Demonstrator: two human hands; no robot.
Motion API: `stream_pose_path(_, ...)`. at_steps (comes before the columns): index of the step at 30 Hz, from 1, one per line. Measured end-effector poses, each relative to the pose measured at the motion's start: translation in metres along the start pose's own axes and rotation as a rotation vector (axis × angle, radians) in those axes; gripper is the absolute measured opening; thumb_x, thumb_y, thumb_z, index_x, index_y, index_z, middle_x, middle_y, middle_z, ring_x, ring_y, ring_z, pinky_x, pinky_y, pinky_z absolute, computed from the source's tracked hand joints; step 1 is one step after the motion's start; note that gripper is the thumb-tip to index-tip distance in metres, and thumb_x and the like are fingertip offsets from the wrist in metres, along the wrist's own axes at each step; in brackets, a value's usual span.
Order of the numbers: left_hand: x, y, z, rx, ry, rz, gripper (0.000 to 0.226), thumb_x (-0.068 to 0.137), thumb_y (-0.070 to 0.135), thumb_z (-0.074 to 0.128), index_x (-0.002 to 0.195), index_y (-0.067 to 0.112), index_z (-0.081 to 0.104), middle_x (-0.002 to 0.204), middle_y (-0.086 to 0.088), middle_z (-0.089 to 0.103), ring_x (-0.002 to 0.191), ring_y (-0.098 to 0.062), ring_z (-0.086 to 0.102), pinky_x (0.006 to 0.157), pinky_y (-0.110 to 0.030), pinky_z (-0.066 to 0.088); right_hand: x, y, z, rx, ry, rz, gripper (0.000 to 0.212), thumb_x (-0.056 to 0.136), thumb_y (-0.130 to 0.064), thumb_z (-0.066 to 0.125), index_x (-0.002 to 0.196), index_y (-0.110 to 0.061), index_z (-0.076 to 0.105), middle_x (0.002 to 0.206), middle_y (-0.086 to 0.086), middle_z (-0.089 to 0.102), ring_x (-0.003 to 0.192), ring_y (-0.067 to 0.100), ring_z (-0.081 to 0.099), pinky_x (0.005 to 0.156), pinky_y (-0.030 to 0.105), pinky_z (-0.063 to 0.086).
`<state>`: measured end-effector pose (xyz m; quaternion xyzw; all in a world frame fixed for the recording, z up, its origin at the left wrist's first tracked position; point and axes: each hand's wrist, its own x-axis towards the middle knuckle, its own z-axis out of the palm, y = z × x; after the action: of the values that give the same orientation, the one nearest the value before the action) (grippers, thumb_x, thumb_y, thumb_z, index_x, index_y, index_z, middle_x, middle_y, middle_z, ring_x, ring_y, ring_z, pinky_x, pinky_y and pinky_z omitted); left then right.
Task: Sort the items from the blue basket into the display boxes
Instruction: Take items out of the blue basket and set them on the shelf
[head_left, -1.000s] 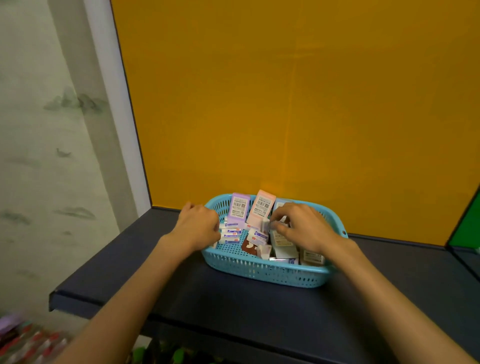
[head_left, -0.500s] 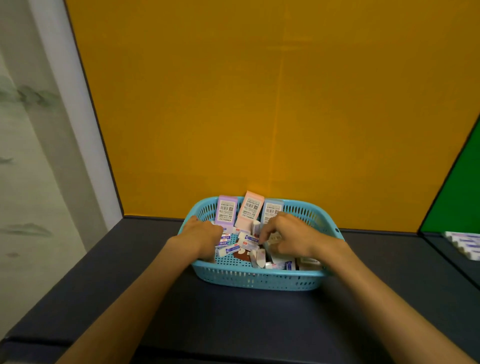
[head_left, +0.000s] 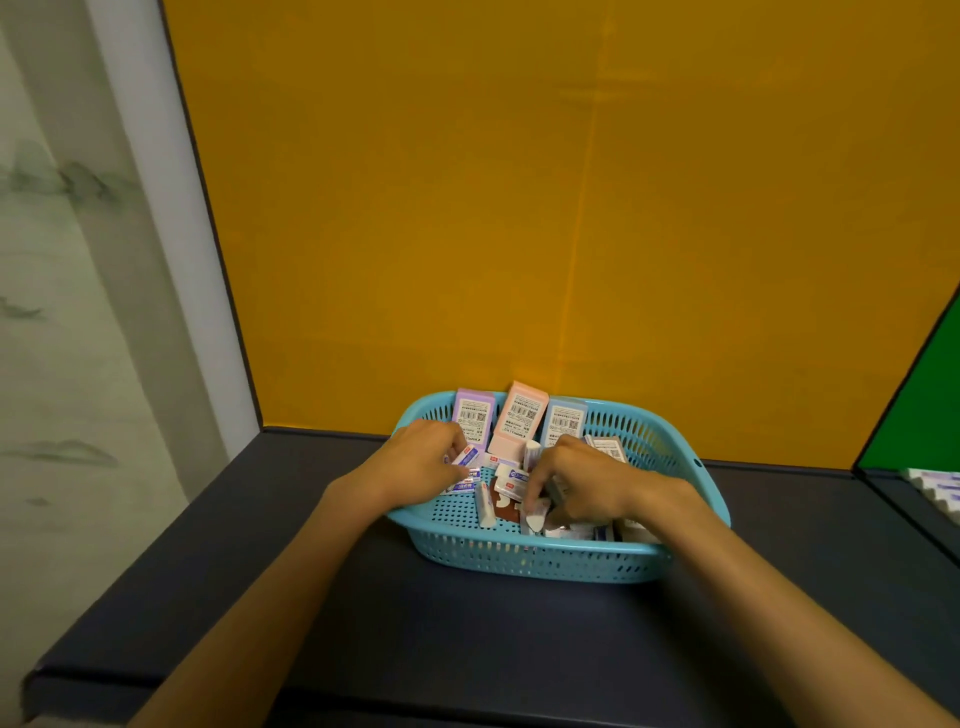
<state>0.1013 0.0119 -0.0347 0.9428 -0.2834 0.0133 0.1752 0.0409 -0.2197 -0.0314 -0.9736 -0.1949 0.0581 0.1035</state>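
Both hands dug deeper into basket: left hand pinches packets, right hand fingers curl round another; overfull grips may spill some.

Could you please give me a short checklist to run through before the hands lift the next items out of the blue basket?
1. Blue basket sits flat on the dark shelf, away from its front edge: ok.
2. Left hand has a firm hold on a small white packet: cannot tell; its fingers curl round it, the grip is partly hidden.
3. Right hand has picked one item only: cannot tell; its fingers are buried among the small boxes.
4. Tall purple box, pink box and blue box lean steadily on the far wall: ok.
5. Display boxes in sight: not ok; only some stacked packets show at the right edge.
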Motion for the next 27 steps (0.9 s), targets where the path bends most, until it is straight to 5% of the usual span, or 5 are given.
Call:
stream_pose_path(8,-0.024,0.015,-0.017,-0.396,0.21,0.089,0.019,0.09,0.027,0.072,0.107,0.027,0.065,0.095,0.011,0.061,0.077,-0.012,0.062,0.07,-0.029,0.051,0.004,0.003,0.001,0.226,0.193,0.048,0.021,0.086,-0.031,0.077,0.102,-0.022,0.067,0.095,-0.009,0.069,0.088,0.008,0.065,0.083,0.037,0.056)
stream_pose_path(15,-0.026,0.026,-0.019,-0.426,0.205,0.129,0.019,0.086,0.026,0.076,0.104,0.027,0.071,0.095,0.012,0.066,0.072,0.007,0.057,0.061,-0.012,0.04,-0.029,-0.012,-0.016,0.39,0.407,0.06,0.014,0.092,-0.026,0.071,0.105,-0.021,0.075,0.097,-0.012,0.072,0.089,0.003,0.065,0.074,0.016,0.049)
stream_pose_path(21,-0.031,0.051,-0.011,-0.502,0.153,0.22,0.02,0.083,0.029,0.077,0.099,0.039,0.068,0.094,0.017,0.067,0.076,0.001,0.061,0.066,-0.017,0.049,-0.076,-0.014,-0.018,0.48,0.497,0.159,0.023,0.084,-0.005,0.074,0.102,-0.019,0.076,0.103,-0.009,0.072,0.095,0.005,0.064,0.075,0.015,0.05)
stream_pose_path(27,-0.033,0.089,-0.004,-0.564,0.08,0.325,0.022,0.082,0.025,0.078,0.097,0.039,0.07,0.093,0.019,0.068,0.077,-0.006,0.063,0.063,-0.02,0.05,-0.127,-0.012,-0.016,0.481,0.566,0.241,0.021,0.086,-0.009,0.074,0.102,-0.022,0.077,0.104,-0.012,0.071,0.095,0.007,0.065,0.081,0.026,0.054)
